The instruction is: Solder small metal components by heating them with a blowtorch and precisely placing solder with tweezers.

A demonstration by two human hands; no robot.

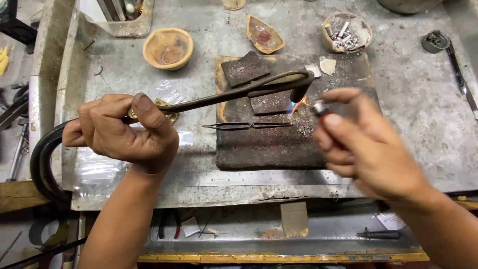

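My left hand point(124, 132) grips the brass valve end of a dark metal gas torch point(234, 92), whose curved nozzle points down over a scorched soldering block point(269, 144). A black hose point(42, 164) runs from the torch off to the left. My right hand point(368, 144) holds a red lighter point(322, 110) just right of the nozzle. A small blue and orange flame point(298, 105) burns between nozzle and lighter. Dark tweezers point(246, 125) lie on the block under the torch.
Two dark slabs point(245, 68) rest on the block. A clay bowl point(168, 48), a broken dish point(265, 35) and a cup of stubs point(347, 32) stand at the back. A steel ruler point(264, 178) lies along the bench's front; a drawer point(279, 234) is open below.
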